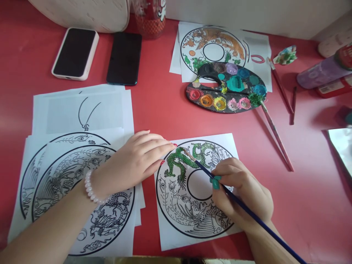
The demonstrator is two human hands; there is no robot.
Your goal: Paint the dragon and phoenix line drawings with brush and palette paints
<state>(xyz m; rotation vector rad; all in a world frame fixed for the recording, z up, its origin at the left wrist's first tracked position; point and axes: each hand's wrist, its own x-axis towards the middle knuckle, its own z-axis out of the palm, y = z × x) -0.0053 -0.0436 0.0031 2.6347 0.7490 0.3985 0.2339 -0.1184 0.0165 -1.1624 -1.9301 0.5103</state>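
Note:
A blue-handled paintbrush (205,168) is pinched in my right hand (243,190), its tip on a green-painted dragon (189,157). That dragon belongs to a round line drawing on a white sheet (172,240); the phoenix below it is uncoloured. My left hand (145,156) lies palm down with fingers stretched out, the fingertips at the sheet's upper left edge. Under my left wrist, which wears a bead bracelet (92,189), spreads a stack of printed sheets (125,234) with similar uncoloured drawings.
Behind the sheet lies a black paint palette (203,104), a brush (276,134) leaning on it, partly over a coloured drawing (189,75). Two phones (74,53) lie at the back left, near a cup (151,22). More brushes (283,88) and bottles (316,77) are on the right.

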